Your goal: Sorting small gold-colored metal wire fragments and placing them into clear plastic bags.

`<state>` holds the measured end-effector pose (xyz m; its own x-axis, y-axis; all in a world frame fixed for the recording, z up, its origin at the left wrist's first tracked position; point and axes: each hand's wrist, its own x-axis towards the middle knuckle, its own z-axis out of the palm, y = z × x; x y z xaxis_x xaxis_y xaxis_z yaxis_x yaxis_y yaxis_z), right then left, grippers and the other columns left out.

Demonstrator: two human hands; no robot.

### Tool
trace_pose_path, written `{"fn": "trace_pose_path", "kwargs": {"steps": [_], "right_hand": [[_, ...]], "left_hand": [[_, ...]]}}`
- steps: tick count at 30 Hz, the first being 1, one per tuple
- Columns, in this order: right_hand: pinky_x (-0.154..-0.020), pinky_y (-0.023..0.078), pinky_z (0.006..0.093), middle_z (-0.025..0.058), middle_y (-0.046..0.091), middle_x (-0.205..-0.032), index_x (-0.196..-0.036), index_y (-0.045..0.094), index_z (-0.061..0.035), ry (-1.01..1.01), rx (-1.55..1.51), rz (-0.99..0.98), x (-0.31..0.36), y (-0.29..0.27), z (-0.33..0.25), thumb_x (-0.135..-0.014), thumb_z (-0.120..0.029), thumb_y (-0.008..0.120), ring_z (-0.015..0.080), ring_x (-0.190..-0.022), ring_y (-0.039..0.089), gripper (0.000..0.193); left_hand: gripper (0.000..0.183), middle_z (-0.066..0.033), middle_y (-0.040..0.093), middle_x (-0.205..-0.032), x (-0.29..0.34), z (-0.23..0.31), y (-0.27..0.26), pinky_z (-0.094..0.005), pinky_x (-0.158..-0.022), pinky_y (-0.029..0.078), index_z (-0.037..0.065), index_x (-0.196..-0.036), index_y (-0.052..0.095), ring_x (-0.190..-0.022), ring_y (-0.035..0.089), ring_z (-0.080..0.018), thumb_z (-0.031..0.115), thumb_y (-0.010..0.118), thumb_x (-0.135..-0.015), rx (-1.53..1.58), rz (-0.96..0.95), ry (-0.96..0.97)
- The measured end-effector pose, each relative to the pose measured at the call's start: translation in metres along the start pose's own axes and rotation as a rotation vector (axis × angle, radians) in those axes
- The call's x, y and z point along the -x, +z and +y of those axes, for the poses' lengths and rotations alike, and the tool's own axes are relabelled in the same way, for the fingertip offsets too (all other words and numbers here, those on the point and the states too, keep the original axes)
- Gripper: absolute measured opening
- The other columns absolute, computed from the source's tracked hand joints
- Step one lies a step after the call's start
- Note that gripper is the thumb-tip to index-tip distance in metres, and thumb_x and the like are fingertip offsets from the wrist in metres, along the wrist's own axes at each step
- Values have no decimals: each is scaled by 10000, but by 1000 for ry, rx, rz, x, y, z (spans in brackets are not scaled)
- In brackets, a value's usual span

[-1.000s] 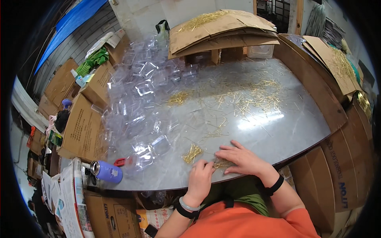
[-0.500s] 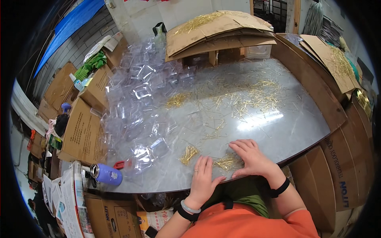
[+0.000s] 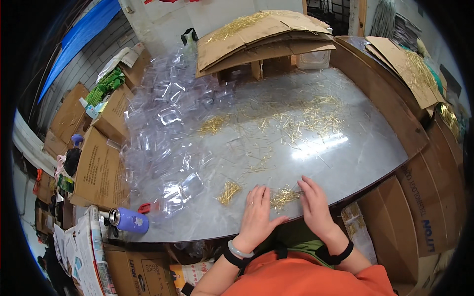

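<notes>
A small pile of thin gold-coloured wire hooks (image 3: 284,197) lies near the table's front edge, between my two hands. My left hand (image 3: 257,213) rests palm down at the pile's left side, fingers stretched and thumb pointing right. On the other side, my right hand (image 3: 316,208) stands edge-on with fingers extended, its fingertips at the pile's right end. Neither hand grips anything that I can see. Just left of my left hand sits a second small heap of gold wire hooks (image 3: 228,192).
Loose gold wire pieces (image 3: 316,118) scatter over the grey tabletop (image 3: 355,167). Clear plastic boxes (image 3: 170,116) crowd its left side. A purple bottle (image 3: 132,220) lies at the front left, near a red object (image 3: 144,208). Cardboard sheets (image 3: 261,42) form a cover at the back.
My right hand has drawn in, turning from spread over the pile to edge-on beside it. My left hand has shifted slightly right. The pile looks more compact.
</notes>
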<state>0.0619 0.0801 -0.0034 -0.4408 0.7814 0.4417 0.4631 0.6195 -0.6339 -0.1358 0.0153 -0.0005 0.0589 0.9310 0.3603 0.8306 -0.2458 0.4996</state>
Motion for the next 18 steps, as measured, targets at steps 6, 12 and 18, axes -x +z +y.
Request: {"fn": "trace_pose_path", "kwargs": {"steps": [6, 12, 18], "right_hand": [[-1196, 333, 475, 269, 388, -1546, -1495, 384, 33, 22, -212, -130, -10, 19, -3, -933, 36, 533, 459, -1427, 388, 582], [-1230, 262, 530, 229, 485, -1481, -1508, 400, -15, -146, -187, -316, -33, -11, 0, -874, -2, 613, 422, -1433, 408, 668], [-1135, 398, 466, 146, 642, -1294, -1437, 507, -73, -155, -46, -490, -40, -16, 23, -855, -89, 739, 358, -1273, 554, 627]], "left_hand": [[731, -232, 480, -1419, -17, -7, 13, -529, -1162, 367, -42, -1411, 472, -1365, 442, -442, 198, 820, -815, 41, -70, 83], [539, -224, 573, -1321, -8, -6, 7, -513, -1121, 418, -18, -1322, 561, -1297, 522, -430, 136, 776, -853, 110, -17, 57], [488, -230, 598, -1301, -9, -6, 10, -490, -1078, 457, -23, -1294, 587, -1271, 548, -431, 113, 771, -863, 118, 12, 84]]}}
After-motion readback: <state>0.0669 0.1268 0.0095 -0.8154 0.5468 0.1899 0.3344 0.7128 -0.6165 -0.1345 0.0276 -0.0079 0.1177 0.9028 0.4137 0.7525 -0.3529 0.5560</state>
